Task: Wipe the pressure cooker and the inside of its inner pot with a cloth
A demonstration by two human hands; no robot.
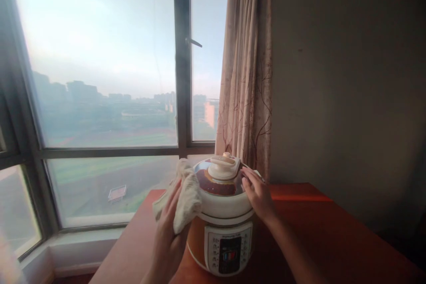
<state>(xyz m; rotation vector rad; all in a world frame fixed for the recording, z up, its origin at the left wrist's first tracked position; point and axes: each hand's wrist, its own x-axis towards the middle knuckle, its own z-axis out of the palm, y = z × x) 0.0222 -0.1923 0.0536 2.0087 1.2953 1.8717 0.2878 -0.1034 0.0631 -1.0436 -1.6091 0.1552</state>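
Observation:
An orange and white electric pressure cooker (223,226) stands on a reddish wooden table (313,230), its control panel facing me. My left hand (168,235) presses a crumpled cream cloth (184,197) against the left side of the cooker's lid. The fingers lie fairly flat behind the cloth. My right hand (258,195) rests on the right rim of the lid, fingers curved over its edge, next to the white lid handle (223,166).
A large window (106,75) with a dark frame fills the left and looks out over a city. A patterned beige curtain (246,66) hangs behind the cooker. A plain wall (349,75) stands at the right. The table ends near the window sill.

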